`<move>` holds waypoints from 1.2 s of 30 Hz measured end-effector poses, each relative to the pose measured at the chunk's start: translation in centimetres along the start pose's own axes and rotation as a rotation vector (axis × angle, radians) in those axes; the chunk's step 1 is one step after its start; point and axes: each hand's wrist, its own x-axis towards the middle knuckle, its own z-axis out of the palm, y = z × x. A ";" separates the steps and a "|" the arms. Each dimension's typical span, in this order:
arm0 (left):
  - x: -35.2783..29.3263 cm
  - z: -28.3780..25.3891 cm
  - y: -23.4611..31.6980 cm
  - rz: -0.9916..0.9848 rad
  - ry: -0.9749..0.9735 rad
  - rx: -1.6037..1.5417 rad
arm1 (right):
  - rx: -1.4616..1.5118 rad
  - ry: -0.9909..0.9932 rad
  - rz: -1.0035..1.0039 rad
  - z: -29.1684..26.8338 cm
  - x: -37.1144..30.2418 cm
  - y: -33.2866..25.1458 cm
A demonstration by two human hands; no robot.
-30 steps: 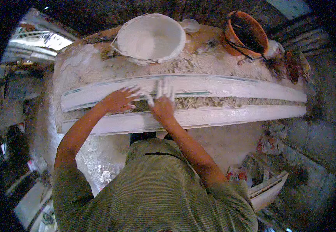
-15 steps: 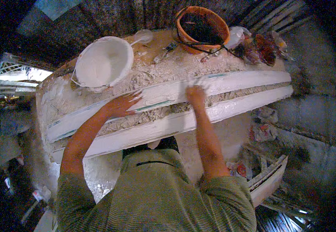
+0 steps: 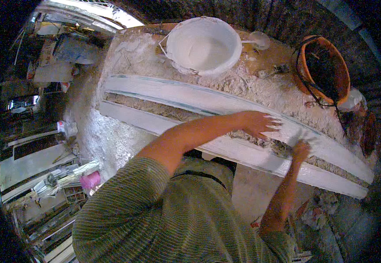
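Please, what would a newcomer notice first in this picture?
Probably the two long white strips lying side by side across the worktable, with the left hand and blurred right hand at the farther one. Beyond them are a white bucket, near the table's far edge, and an orange bucket farther right.

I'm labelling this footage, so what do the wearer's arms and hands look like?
The left hand and right hand are ungloved, and the forearms are bare. Whitish residue shows at the left hand's tips; the right is too blurred for detail. Short olive-green sleeves with fine, paler stripes cover the upper arms.
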 end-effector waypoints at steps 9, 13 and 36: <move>-27.4 -10.1 -1.8 -0.211 -0.187 0.197 | 0.646 -0.245 -0.151 -21.0 -11.0 -29.3; -39.0 -13.8 -2.7 -0.397 -0.288 0.170 | 0.771 -0.009 -0.148 -27.2 -13.5 -42.0; -51.9 -17.9 -6.1 -0.283 -0.353 0.274 | 0.767 -0.052 -0.111 -32.6 -14.2 -42.4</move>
